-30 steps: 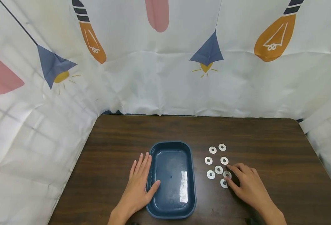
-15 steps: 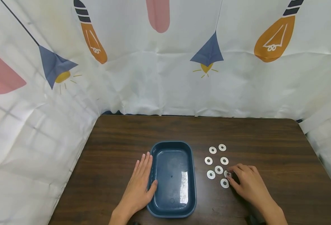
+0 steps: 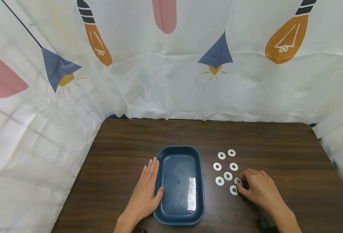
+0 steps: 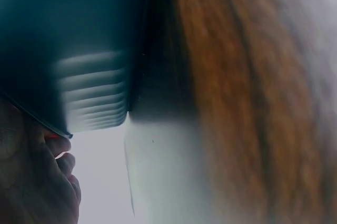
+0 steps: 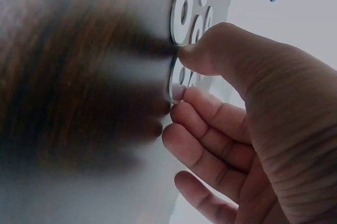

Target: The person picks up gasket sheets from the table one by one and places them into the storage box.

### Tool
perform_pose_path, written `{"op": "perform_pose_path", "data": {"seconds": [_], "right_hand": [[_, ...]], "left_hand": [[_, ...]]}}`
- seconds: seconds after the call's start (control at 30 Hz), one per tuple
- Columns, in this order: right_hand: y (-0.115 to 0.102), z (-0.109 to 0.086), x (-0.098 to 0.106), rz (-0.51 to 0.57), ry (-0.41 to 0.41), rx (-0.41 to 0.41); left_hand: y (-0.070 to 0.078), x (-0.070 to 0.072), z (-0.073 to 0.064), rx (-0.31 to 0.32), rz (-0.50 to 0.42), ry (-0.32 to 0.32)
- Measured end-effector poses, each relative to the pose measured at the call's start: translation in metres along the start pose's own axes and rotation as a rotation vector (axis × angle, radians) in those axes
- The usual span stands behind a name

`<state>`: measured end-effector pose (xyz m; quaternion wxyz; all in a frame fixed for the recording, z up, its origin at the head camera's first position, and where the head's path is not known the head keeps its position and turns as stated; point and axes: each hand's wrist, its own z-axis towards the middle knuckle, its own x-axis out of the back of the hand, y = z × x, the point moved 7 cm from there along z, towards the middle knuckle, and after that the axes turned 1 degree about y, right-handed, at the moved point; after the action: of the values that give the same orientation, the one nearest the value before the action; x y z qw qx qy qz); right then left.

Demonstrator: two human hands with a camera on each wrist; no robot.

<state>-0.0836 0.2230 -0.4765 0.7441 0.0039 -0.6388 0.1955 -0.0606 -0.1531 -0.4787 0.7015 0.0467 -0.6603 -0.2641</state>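
A flat metal washer (image 3: 237, 181) lies on the table between the thumb and index fingertip of my right hand (image 3: 258, 187), which pinch its edges. In the right wrist view the same washer (image 5: 181, 76) shows the thumb at one edge and the index finger at the opposite one, the other fingers loosely bent. Several more washers (image 3: 219, 181) lie flat to the left and beyond. My left hand (image 3: 145, 191) rests along the left rim of a blue tray (image 3: 179, 187), fingers straight and thumb over the rim. Seen from the left wrist, the tray's wall (image 4: 95, 76) fills the upper left.
The dark wooden table (image 3: 124, 139) reaches back to a white curtain (image 3: 159, 87) printed with lamps and bulbs. Beside my right wrist lies a small black object (image 3: 264, 225). The tray stands left of the washers with a bare floor.
My right thumb and index finger have drawn closer together around the washer, which has shifted slightly right. The left hand stays at the tray, its thumb a little nearer the rim.
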Motion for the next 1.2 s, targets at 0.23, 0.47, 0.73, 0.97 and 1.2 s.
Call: {"op": "perform_pose_path", "data": {"seconds": [0.23, 0.47, 0.73, 0.97, 1.2], "right_hand": [[-0.0023, -0.001, 0.0001, -0.016, 0.04, 0.018], [-0.0018, 0.0005, 0.0006, -0.007, 0.042, 0.013], [0.0014, 0.0001, -0.0013, 0.015, 0.004, -0.017], [0.0011, 0.0012, -0.0024, 0.018, 0.011, -0.022], [0.0008, -0.0008, -0.0019, 0.012, 0.019, -0.03]], "left_hand": [[0.0011, 0.0011, -0.0014, -0.034, 0.007, 0.046], [0.0002, 0.0004, 0.0, -0.011, -0.017, 0.027], [0.0005, -0.0009, 0.0, 0.023, -0.011, -0.008], [0.0011, 0.001, 0.0013, 0.008, 0.008, 0.005], [0.0022, -0.0014, 0.0038, -0.004, 0.019, -0.017]]}}
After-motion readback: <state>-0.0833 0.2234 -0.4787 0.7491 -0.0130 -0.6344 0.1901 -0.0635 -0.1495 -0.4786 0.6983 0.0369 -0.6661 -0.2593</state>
